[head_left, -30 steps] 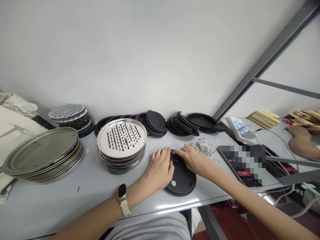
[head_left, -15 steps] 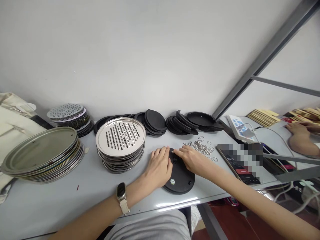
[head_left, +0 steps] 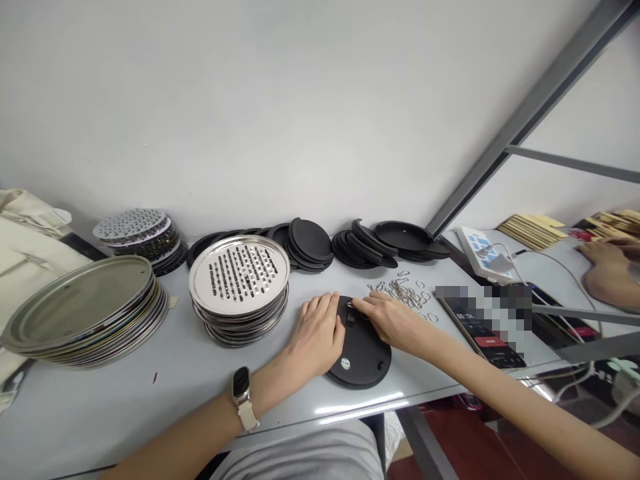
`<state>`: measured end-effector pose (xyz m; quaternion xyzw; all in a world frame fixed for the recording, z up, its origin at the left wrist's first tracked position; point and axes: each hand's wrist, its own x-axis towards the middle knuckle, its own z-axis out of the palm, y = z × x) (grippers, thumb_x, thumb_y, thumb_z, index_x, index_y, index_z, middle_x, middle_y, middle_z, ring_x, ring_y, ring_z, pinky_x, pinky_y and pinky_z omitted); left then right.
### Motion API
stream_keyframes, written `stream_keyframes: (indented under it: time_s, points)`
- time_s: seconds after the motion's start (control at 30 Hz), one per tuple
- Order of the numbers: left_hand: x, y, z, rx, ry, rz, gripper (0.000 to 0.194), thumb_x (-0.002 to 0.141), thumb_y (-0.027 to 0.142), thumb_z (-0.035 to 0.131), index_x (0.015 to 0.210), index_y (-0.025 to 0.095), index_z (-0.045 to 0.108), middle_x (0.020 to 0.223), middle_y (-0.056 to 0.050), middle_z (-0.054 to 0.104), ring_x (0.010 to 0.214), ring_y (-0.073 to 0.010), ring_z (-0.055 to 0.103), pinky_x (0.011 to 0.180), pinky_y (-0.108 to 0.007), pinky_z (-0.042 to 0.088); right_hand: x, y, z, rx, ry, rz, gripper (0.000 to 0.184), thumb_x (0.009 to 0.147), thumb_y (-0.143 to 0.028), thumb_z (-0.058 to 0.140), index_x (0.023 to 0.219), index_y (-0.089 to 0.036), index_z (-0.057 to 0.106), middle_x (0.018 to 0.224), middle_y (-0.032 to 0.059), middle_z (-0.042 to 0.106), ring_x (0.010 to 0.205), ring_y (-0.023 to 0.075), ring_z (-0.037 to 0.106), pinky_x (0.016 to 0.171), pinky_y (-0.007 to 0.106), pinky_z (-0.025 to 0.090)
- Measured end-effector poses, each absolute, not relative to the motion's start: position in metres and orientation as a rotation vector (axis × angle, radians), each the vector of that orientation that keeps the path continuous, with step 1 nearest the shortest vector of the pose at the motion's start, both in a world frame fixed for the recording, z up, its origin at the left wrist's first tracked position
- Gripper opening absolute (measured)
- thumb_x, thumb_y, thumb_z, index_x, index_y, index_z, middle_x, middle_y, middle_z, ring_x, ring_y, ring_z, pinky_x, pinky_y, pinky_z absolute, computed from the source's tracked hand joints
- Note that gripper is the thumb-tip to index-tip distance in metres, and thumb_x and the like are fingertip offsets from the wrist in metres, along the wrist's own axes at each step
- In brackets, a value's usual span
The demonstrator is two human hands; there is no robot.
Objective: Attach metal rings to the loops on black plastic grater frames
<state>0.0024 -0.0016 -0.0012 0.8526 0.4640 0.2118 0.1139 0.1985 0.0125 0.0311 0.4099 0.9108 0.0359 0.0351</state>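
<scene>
A round black plastic disc (head_left: 361, 357) with a small pale green sticker and a knob lies flat on the table in front of me. My left hand (head_left: 318, 333), its fingers close together, grips the disc's left edge. Over the upper right edge, my right hand (head_left: 387, 317) pinches a small metal ring (head_left: 351, 304) beside a raised black tab (head_left: 351, 321). The fingers partly hide the ring. Just beyond my right hand lies a loose pile of metal rings and clips (head_left: 404, 293).
Left of my hands stands a stack of metal grater discs (head_left: 243, 277), with round metal trays (head_left: 85, 303) farther left. Black round parts (head_left: 313, 240) line the wall. A phone (head_left: 480, 327), a power strip (head_left: 483, 253) and a metal frame post (head_left: 500, 160) are on the right. Another person's hand (head_left: 607, 260) is beyond it.
My right hand has shifted slightly right along the disc's upper edge, showing more of the black tab. My left hand stays in place. The camera view has moved slightly.
</scene>
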Motion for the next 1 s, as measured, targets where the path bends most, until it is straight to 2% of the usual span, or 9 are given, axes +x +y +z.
stream_keyframes:
  time_s: [0.3, 0.5, 0.77, 1.0]
  points:
    - [0.003, -0.001, -0.002, 2.513, 1.349, 0.608, 0.046, 0.093, 0.019, 0.035, 0.137, 0.006, 0.041, 0.134, -0.017, 0.051, 0.118, -0.0289, 0.047, 0.101, -0.045, 0.036, 0.206, 0.008, 0.024, 1.394, 2.759, 0.117, 0.025, 0.083, 0.001, 0.043, 0.101, -0.013, 0.055, 0.081, 0.0061, 0.063, 0.077, 0.0194, 0.057, 0.067, 0.026, 0.042]
    - [0.003, -0.001, -0.001, 2.512, 1.353, 0.606, 0.047, 0.093, 0.019, 0.035, 0.138, 0.006, 0.041, 0.133, -0.016, 0.052, 0.118, -0.0286, 0.047, 0.101, -0.044, 0.036, 0.191, 0.017, 0.037, 1.298, 2.710, 0.201, 0.035, 0.078, 0.003, 0.047, 0.108, -0.012, 0.057, 0.081, 0.0080, 0.065, 0.078, 0.0219, 0.059, 0.070, 0.030, 0.040]
    - [0.003, -0.001, -0.001, 2.511, 1.356, 0.612, 0.045, 0.093, 0.019, 0.036, 0.136, 0.008, 0.043, 0.132, -0.015, 0.053, 0.118, -0.0282, 0.048, 0.100, -0.043, 0.037, 0.173, 0.023, 0.045, 1.217, 2.621, 0.309, 0.031, 0.080, 0.000, 0.049, 0.106, -0.013, 0.058, 0.079, 0.0095, 0.066, 0.073, 0.0231, 0.062, 0.063, 0.030, 0.038]
    - [0.003, 0.000, -0.003, 2.515, 1.362, 0.619, 0.044, 0.094, 0.019, 0.035, 0.136, 0.010, 0.043, 0.133, -0.014, 0.053, 0.118, -0.0274, 0.049, 0.100, -0.043, 0.037, 0.173, 0.020, 0.044, 1.174, 2.605, 0.332, 0.029, 0.082, -0.002, 0.050, 0.108, -0.011, 0.058, 0.083, 0.0120, 0.067, 0.078, 0.0240, 0.063, 0.066, 0.030, 0.040]
